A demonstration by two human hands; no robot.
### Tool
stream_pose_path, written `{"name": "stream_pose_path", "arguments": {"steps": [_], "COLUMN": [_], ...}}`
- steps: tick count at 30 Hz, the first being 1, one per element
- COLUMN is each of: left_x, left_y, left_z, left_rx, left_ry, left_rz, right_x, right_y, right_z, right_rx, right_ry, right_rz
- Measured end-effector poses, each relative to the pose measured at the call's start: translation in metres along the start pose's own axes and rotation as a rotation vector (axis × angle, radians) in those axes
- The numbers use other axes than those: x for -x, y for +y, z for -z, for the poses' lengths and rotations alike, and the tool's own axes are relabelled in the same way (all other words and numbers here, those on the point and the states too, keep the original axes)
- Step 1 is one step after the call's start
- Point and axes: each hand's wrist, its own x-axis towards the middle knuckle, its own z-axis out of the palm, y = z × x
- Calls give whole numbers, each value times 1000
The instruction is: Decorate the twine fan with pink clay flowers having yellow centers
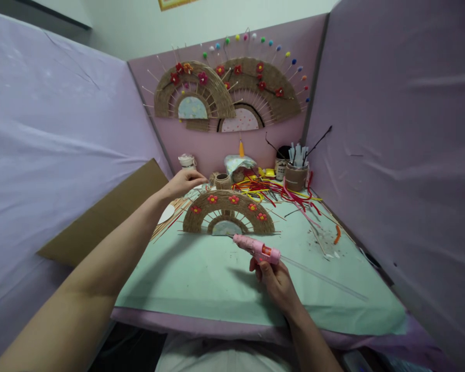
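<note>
A pink hot glue gun (pixel 256 249) is gripped in my right hand (pixel 277 281), and a long clear glue stick (pixel 325 278) trails from its back. Its nozzle points at the lower edge of a fan-shaped craft (pixel 194 219) wrapped in twine, with red flowers along its arc and a pale blue half-circle at its base. My left hand (pixel 186 182) reaches past the craft's upper left, fingers bent together beside a twine spool (pixel 222 181). Whatever those fingertips may hold is too small to make out.
Red and yellow pipe cleaners (pixel 263 188) lie in a heap behind the craft. A brown pot (pixel 295 176) of pale sticks stands at the back right. Two finished fans (pixel 279 106) hang on the back panel. Cardboard (pixel 104 212) leans at the left.
</note>
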Motion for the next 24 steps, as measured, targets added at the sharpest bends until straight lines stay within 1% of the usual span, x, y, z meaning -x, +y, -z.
{"name": "stream_pose_path", "arguments": {"steps": [4,8,12,16,21,24], "left_x": [12,20,22,22,22,24], "left_y": [-4,0,3,1,-1,-1], "left_z": [-6,-9,-11,-13,-12,-12], "left_rx": [-4,-37,-48,-31,-36,-38], "left_ry": [77,122,135,162,163,176], "left_rz": [-7,-40,-55,-74,-98,-82], "right_x": [1,1,0,-1,0,0], "right_y": [2,4,2,1,3,5], "right_z": [0,0,0,0,-1,-1], "right_rx": [7,33,30,24,4,0], "right_ry": [3,9,4,0,-14,-16], "right_rz": [14,38,52,61,34,19]}}
